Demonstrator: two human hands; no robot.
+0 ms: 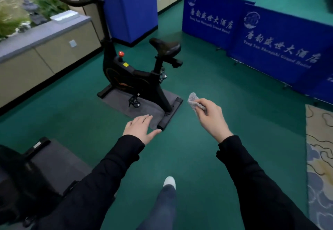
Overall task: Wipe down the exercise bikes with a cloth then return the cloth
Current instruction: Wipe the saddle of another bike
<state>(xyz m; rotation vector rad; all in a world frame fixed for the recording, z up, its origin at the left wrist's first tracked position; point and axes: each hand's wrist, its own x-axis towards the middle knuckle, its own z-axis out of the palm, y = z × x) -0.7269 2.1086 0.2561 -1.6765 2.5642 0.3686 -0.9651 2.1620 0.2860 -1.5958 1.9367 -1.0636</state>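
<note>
Cloth (193, 100) between right fingers (201, 103)

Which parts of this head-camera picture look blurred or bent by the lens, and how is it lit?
Head view: the wide-angle lens bows the counter and blue banners toward the edges; the banner lettering is smeared; the cloth in the right hand looks soft; lighting is even, with no hard shadow under the exercise bike.
</note>
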